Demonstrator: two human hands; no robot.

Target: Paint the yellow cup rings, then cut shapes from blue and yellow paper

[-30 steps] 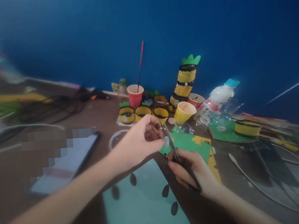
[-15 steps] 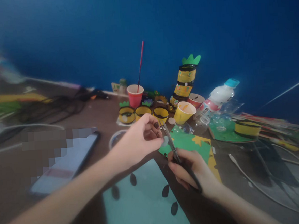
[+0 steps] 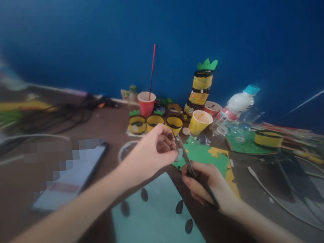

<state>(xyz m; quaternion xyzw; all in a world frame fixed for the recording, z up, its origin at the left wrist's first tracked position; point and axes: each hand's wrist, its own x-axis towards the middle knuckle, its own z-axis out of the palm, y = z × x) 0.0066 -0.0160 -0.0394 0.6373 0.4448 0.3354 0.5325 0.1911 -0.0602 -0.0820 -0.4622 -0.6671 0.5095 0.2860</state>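
Observation:
In the middle of the view my left hand (image 3: 159, 147) pinches a small pale blue paper piece (image 3: 178, 155) between thumb and fingers. My right hand (image 3: 206, 179) is wrapped round the dark handles of a pair of scissors (image 3: 188, 160). The blades point up and away, right beside the paper piece; whether they touch it is hard to tell. Below both hands lies a light blue sheet (image 3: 157, 218) with several dark leaf-shaped cutouts or spots. A green sheet (image 3: 209, 157) with a yellow one (image 3: 232, 179) under it lies just beyond the scissors.
Behind my hands stand yellow-and-black rings (image 3: 137, 124), a red cup (image 3: 146, 104) with a stick, a yellow cup (image 3: 200, 121) and a leaning stack of yellow rings (image 3: 202, 83). A white bottle (image 3: 240, 103) tilts at right. A phone (image 3: 71, 179) lies left, a white cable (image 3: 269, 191) right.
Very little differs. The pale blue piece and the scissor blades have shifted only slightly; both hands stay in the same place.

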